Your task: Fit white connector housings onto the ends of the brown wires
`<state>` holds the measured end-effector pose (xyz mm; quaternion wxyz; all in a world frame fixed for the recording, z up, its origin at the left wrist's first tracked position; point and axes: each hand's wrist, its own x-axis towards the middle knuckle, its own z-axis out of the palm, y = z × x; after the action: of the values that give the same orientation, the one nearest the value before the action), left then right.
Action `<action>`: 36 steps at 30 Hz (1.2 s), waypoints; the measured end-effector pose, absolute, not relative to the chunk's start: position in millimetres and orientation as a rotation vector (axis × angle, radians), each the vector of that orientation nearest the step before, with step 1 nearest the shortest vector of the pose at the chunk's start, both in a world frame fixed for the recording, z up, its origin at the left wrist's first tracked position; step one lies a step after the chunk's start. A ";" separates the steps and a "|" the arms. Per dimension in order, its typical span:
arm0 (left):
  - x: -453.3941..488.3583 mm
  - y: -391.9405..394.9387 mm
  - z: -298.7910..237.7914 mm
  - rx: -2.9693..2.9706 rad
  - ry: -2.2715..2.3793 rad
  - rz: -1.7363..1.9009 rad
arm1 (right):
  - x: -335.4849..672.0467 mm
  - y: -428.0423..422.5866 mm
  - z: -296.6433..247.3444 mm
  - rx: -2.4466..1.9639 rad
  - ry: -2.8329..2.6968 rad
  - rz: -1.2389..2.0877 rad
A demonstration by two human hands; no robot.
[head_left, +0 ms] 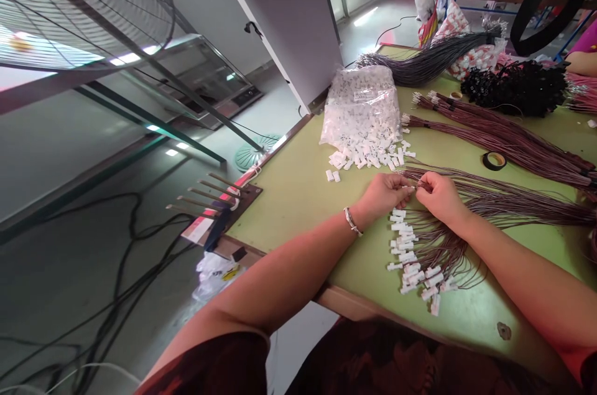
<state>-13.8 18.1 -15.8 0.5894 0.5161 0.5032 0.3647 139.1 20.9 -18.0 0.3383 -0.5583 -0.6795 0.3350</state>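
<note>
Item in hand: one connector (410, 187), which my left hand (385, 196) held pinched shut against a wire (420, 184) end that my right hand (441, 197) had nipped tight, above the near table (298, 196) edge. Done, by my judgement: fitted wires (413, 261) lay fanned just below the hands. Left: loose connectors (368, 157) lay beside a full bag (361, 102), and bundles (494, 134) beyond lay bare-ended.

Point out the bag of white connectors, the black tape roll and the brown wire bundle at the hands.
bag of white connectors (361, 99), head view, middle of the clear bag.
black tape roll (493, 168), head view, near rim of the ring.
brown wire bundle (513, 203), head view, strands at mid-bundle.
</note>
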 end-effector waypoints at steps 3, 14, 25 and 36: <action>-15.1 19.0 -16.5 1.204 1.146 0.858 | 139.0 21.2 -17.9 -1.446 -1.769 0.878; -25.5 23.2 -13.7 1.219 1.060 0.813 | 139.1 19.6 -5.2 -1.440 -1.619 1.077; -24.5 18.5 -14.5 1.339 1.102 0.937 | 142.6 23.4 -11.2 -1.421 -1.608 1.143; -15.0 19.8 -18.7 1.184 1.091 1.056 | 140.0 21.7 -11.8 -1.435 -1.651 1.067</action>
<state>-15.0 19.8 -18.7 0.5715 0.5046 0.4651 0.4500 140.0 21.7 -11.8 0.3465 -0.5532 -0.6364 0.4111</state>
